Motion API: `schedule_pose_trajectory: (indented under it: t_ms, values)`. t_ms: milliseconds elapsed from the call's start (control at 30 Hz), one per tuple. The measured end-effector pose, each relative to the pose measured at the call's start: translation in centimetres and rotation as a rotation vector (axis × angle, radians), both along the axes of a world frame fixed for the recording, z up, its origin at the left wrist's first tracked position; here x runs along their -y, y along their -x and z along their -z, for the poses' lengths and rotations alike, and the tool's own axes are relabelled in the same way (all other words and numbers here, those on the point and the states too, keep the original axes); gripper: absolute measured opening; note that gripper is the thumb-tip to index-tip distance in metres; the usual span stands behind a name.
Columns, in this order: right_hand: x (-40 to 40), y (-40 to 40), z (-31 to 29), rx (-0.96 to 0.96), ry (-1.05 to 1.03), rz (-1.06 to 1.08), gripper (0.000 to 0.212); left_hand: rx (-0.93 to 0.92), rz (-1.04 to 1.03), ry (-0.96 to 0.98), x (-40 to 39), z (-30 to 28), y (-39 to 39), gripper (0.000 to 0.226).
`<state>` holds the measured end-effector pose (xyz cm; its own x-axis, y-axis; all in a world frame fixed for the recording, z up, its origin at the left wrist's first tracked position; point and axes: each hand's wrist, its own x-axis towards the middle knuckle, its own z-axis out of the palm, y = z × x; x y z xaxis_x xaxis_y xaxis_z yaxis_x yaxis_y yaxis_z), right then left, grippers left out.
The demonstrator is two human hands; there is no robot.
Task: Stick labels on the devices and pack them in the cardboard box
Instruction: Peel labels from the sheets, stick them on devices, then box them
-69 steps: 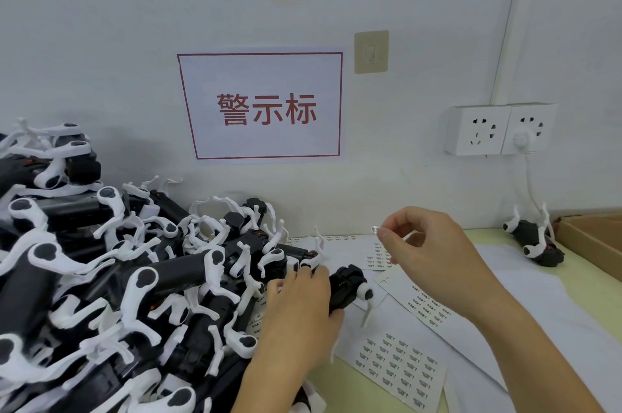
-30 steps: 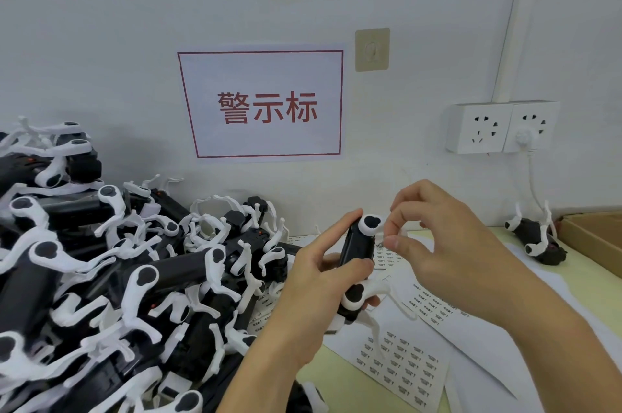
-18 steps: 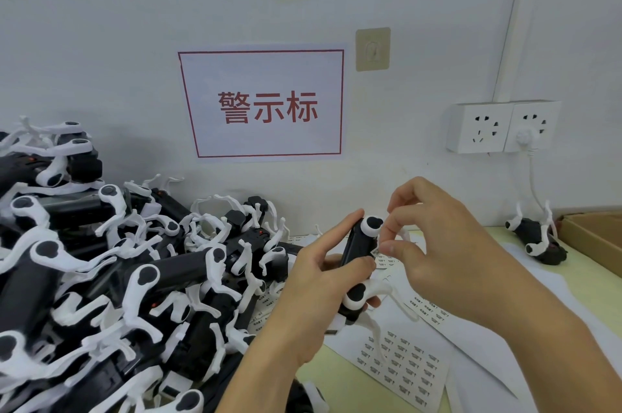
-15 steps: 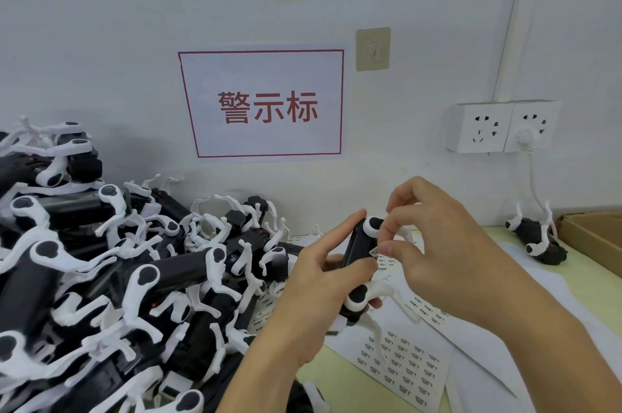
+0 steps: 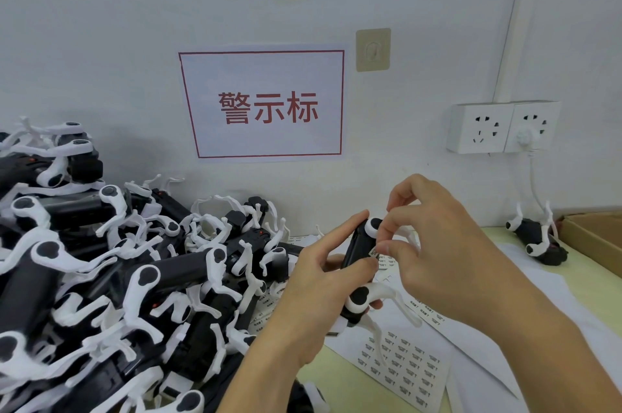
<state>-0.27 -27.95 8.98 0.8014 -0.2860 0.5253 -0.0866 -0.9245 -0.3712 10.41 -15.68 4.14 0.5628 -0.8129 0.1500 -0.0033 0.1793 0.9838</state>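
My left hand [image 5: 314, 281] grips a black device with white arms [image 5: 359, 246], holding it upright above the table. My right hand [image 5: 441, 251] pinches a small white label [image 5: 374, 251] against the device's right side with thumb and forefinger. A big pile of the same black and white devices [image 5: 111, 278] fills the left half of the table. One more device [image 5: 538, 239] lies at the far right beside the cardboard box [image 5: 595, 237], of which only a corner shows.
Label sheets [image 5: 404, 362] and bare backing paper [image 5: 538, 305] lie on the pale green table under my hands. On the wall hang a red-lettered sign [image 5: 264, 104] and a double socket [image 5: 503, 126] with a white cable plugged in.
My left hand lifted a device from the pile's edge and stood it upright. My right hand brought the label to the device's side and now presses it there.
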Motion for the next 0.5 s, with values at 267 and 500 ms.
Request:
schedule_pose_trajectory:
  t_ms: [267,500]
  values:
    - [-0.21,-0.12,-0.05,0.011,0.020,0.006,0.026,-0.006,-0.016,-0.008,-0.08,-0.11,0.00,0.057]
    - [-0.51,-0.13,-0.13,0.014,0.031,0.015,0.029,-0.009,-0.036,-0.016,-0.23,-0.25,0.08,0.054]
